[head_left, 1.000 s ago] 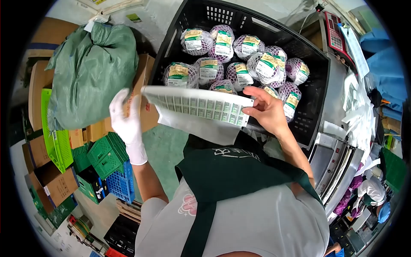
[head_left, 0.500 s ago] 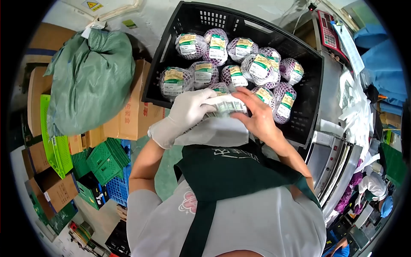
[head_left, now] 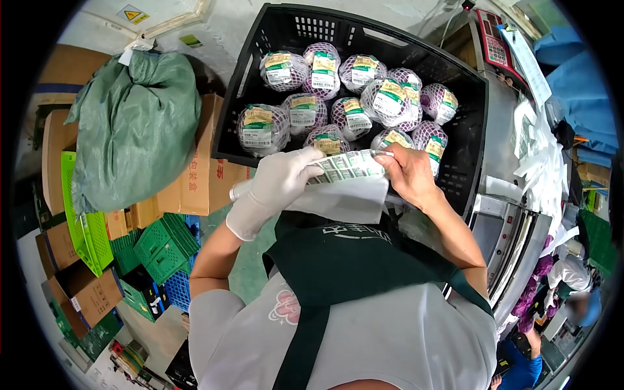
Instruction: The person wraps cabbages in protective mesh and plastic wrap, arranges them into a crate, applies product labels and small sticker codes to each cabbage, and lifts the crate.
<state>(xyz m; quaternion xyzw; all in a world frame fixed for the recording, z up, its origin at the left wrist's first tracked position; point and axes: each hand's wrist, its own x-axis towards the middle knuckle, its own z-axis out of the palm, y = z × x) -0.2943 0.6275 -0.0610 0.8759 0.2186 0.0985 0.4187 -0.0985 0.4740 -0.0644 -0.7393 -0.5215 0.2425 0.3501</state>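
My left hand point(head_left: 276, 185), in a white glove, is closed on the left end of a sheet of small green-and-white labels point(head_left: 351, 166). The bare fingers of my right hand point(head_left: 411, 174) pinch the sheet's right end. A white backing part of the sheet hangs below the labels, in front of my dark apron. Just beyond my hands stands a black crate point(head_left: 468, 156) with several round items point(head_left: 303, 112) in purple-and-white net sleeves, each bearing a green, gold and white label.
A green sack point(head_left: 136, 130) rests on cardboard boxes point(head_left: 207, 156) at the left, with green crates point(head_left: 166, 250) below. At the right are a metal machine point(head_left: 504, 244), white strips point(head_left: 543, 162) and a red scale point(head_left: 494, 42). Other people work at the far lower right.
The label sheet is now spread flatter, with more of its printed rows showing. My right hand has moved slightly right and down, and its fingers have closed on the sheet's end.
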